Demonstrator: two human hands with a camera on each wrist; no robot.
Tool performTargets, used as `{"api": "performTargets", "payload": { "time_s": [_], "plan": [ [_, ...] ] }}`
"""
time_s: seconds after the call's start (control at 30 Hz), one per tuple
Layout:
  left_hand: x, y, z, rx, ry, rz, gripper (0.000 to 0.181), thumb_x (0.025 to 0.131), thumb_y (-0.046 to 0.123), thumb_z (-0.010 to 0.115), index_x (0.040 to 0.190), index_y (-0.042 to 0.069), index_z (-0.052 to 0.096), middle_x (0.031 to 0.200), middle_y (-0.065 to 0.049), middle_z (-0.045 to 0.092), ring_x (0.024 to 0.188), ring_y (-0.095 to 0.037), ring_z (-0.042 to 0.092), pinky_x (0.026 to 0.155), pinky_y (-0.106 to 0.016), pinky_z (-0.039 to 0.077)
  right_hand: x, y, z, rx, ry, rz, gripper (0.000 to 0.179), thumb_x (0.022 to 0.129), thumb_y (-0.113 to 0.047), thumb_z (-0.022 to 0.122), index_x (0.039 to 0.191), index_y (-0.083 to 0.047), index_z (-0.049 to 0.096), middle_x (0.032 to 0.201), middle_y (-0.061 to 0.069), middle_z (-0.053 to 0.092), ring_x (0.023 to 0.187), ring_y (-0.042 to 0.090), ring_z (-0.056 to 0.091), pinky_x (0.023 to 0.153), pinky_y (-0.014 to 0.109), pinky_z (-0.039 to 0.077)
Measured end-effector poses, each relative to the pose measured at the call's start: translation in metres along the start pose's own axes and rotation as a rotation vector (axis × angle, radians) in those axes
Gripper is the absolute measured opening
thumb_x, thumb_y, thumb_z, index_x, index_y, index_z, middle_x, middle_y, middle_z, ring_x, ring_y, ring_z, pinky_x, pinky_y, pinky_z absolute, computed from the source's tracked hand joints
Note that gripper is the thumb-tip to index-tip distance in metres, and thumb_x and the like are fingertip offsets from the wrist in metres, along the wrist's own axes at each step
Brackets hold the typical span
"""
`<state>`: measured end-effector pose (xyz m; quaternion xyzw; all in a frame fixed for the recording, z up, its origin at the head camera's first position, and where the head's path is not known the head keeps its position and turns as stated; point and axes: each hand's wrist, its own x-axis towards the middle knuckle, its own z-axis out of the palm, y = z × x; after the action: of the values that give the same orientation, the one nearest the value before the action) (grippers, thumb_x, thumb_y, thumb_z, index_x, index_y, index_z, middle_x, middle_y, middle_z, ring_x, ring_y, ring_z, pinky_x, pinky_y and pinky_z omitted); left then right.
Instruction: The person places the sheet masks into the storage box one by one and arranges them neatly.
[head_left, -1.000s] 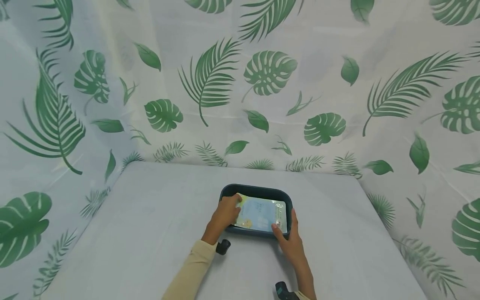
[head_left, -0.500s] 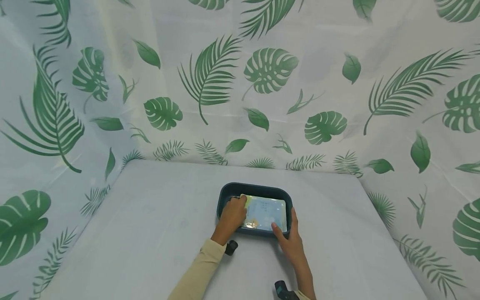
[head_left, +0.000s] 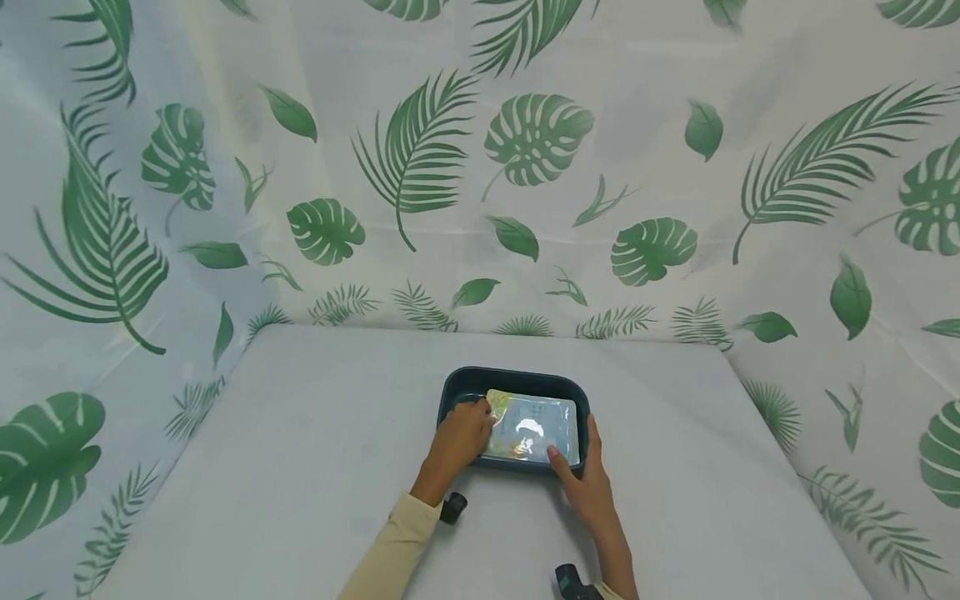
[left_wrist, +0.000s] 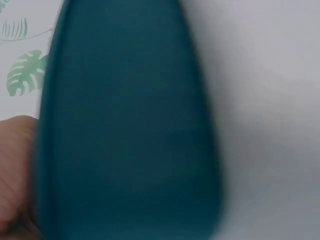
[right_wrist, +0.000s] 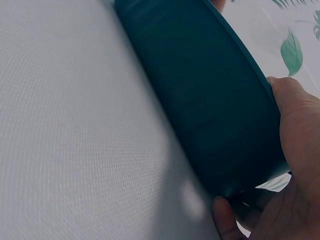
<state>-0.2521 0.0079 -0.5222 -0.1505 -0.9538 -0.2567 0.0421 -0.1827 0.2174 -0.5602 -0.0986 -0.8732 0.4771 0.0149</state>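
Note:
A dark teal plastic bin (head_left: 525, 469) stands on the table, and a flat glossy packet (head_left: 536, 421), pale blue with yellow-green at its left end, lies in it. My left hand (head_left: 459, 433) reaches over the bin's front rim, its curled fingers pinching the packet's left edge; the fingertips are partly hidden. With the thumb over the front rim and the fingers along the right end, my right hand (head_left: 588, 487) grips the bin's front right corner. In the left wrist view, the bin's outer wall (left_wrist: 135, 125) hides most of that hand.
White cloth covers the table (head_left: 322, 467) around the bin. A leaf-printed curtain (head_left: 450, 167) hangs behind and at both sides. Small dark wrist cameras (head_left: 453, 507) sit below each hand.
My left hand has moved a little right and then slightly back left. The packet's left edge has shifted right, and its surface now shows a bright glare. My right hand keeps its grip.

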Motion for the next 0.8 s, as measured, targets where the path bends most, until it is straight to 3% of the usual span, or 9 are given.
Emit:
{"api": "performTargets", "payload": {
  "time_s": [0.13,0.27,0.6,0.8],
  "plan": [
    [0.000,-0.006,0.007,-0.056,0.093,0.062,0.016,0.096,0.017,0.061,0.104,0.006,0.070,0.089,-0.005,0.070,0.066,-0.007,0.057,0.057,-0.022,0.048,-0.001,0.001,0.001,-0.012,0.011,0.002,0.091,0.094,-0.055,0.053,0.157,-0.030,-0.008,0.164,0.018,0.006,0.146,0.050,0.014,0.109,0.068,0.021],
    [0.000,-0.010,0.010,-0.087,0.157,0.081,0.013,0.095,0.017,0.062,0.101,0.008,0.070,0.086,-0.002,0.068,0.066,-0.007,0.056,0.057,-0.020,0.046,0.000,0.001,0.002,-0.011,0.015,-0.007,0.091,0.094,-0.055,0.053,0.157,-0.030,-0.008,0.165,0.017,0.006,0.147,0.048,0.014,0.110,0.067,0.020],
    [-0.003,-0.010,0.012,-0.065,0.192,0.072,0.010,0.093,0.015,0.064,0.096,0.010,0.071,0.089,-0.003,0.071,0.070,-0.010,0.061,0.062,-0.027,0.051,0.001,0.001,0.001,-0.008,0.002,0.008,0.092,0.094,-0.054,0.054,0.157,-0.028,-0.008,0.164,0.018,0.004,0.147,0.049,0.012,0.111,0.067,0.019],
    [-0.002,-0.009,0.013,-0.030,0.177,0.060,0.012,0.093,0.018,0.063,0.099,0.012,0.071,0.096,-0.002,0.074,0.071,-0.009,0.063,0.067,-0.030,0.055,0.001,0.000,0.002,-0.006,0.009,0.016,0.092,0.094,-0.055,0.054,0.157,-0.030,-0.008,0.164,0.018,0.005,0.146,0.050,0.013,0.110,0.068,0.019]
  ]
}}
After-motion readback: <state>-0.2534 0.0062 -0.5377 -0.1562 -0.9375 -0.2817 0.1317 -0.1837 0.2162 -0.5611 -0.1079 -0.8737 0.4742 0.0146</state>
